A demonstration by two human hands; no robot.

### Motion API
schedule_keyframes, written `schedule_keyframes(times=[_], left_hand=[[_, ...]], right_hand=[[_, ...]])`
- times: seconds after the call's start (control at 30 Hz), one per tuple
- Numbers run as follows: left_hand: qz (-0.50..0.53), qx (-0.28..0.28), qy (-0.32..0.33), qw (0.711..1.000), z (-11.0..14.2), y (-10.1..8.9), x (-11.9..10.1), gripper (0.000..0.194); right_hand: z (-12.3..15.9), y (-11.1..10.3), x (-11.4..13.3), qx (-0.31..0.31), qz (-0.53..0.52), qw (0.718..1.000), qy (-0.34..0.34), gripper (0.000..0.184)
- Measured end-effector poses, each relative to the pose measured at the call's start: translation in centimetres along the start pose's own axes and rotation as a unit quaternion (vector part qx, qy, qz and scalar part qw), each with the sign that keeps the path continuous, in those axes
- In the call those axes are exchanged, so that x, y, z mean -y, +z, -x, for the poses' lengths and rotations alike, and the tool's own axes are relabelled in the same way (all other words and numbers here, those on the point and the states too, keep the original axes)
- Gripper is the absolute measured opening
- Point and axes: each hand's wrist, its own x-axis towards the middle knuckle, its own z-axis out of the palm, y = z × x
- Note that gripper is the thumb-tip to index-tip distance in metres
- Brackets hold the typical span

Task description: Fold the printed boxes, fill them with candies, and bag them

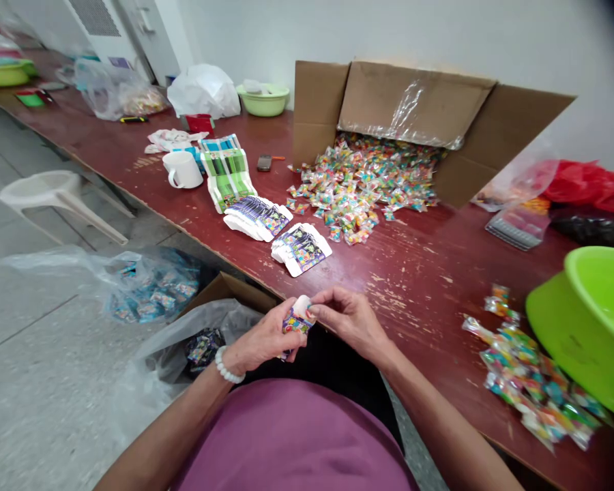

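My left hand (pixel 272 335), with a white bead bracelet at the wrist, is wrapped round a small purple printed candy box (pixel 297 323). The box is tilted above my lap, its white flap (pixel 301 305) raised. My right hand (pixel 348 319) pinches at the flap end of the box; whether its fingertips hold the flap or something small is hidden. Just beyond my hands, fanned stacks of flat purple boxes (pixel 303 249) lie on the red table (pixel 404 293). Wrapped candies (pixel 361 181) spill in a heap from a cardboard carton (pixel 414 102) lying on its side.
More wrapped candies (pixel 537 382) lie at right beside a green basin (pixel 583 320). A white mug (pixel 182 170) and green flat boxes (pixel 228 174) stand left of the stacks. Below the table edge are an open plastic bag (pixel 158 354) with dark packs and a white stool (pixel 46 187).
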Motion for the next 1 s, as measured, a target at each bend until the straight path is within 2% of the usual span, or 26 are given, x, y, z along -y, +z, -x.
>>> schedule_keyframes(times=[0.07, 0.1, 0.2, 0.27, 0.33, 0.4, 0.47, 0.53, 0.63, 0.73, 0.83, 1.0], left_hand=[[0.011, -0.008, 0.013, 1.000, 0.1, 0.1, 0.1, 0.029], [0.022, -0.013, 0.018, 1.000, 0.1, 0.1, 0.2, 0.030], [0.090, -0.021, 0.011, 0.996, 0.2, 0.0, 0.5, 0.035], [0.145, -0.025, -0.012, 0.989, 0.2, -0.1, 0.7, 0.049], [0.170, -0.024, -0.020, 0.985, 0.1, 0.1, 1.0, 0.057], [0.160, -0.014, 0.003, 0.987, 0.0, 0.4, 1.1, 0.049], [0.150, -0.012, 0.037, 0.988, -0.2, 0.7, 1.1, 0.038], [0.163, -0.027, 0.048, 0.985, -0.2, 1.0, 1.0, 0.034], [0.229, -0.028, 0.008, 0.973, -0.3, 1.2, 0.9, 0.043], [0.302, 0.008, -0.034, 0.953, -0.5, 0.9, 0.8, 0.051], [0.326, 0.002, -0.045, 0.944, -0.7, 0.8, 1.0, 0.046], [0.272, -0.080, -0.037, 0.958, -0.9, 1.5, 1.2, 0.042]], right_hand=[[0.2, 0.4, 0.2, 0.032, 0.017, 0.999, -0.022, 0.018], [0.2, 0.6, 0.3, 0.024, 0.007, 0.999, -0.027, 0.020], [-0.1, 0.5, 0.6, -0.063, -0.075, 0.995, 0.001, 0.028], [-0.3, 0.3, 0.6, -0.081, -0.128, 0.988, 0.035, 0.035], [-0.3, 0.4, 0.5, -0.032, -0.162, 0.984, 0.066, 0.040], [-0.1, 0.9, 0.5, 0.028, -0.186, 0.978, 0.085, 0.043], [0.1, 1.6, 0.6, 0.060, -0.202, 0.973, 0.089, 0.043], [0.4, 2.1, 0.7, 0.049, -0.204, 0.976, 0.064, 0.037], [0.7, 2.3, 1.0, 0.005, -0.156, 0.988, 0.008, 0.030], [1.0, 1.8, 1.2, 0.016, -0.051, 0.997, -0.060, 0.029], [1.1, 1.5, 0.9, 0.023, 0.018, 0.993, -0.111, 0.027], [0.3, 2.1, -0.4, 0.025, -0.082, 0.996, 0.013, 0.027]])
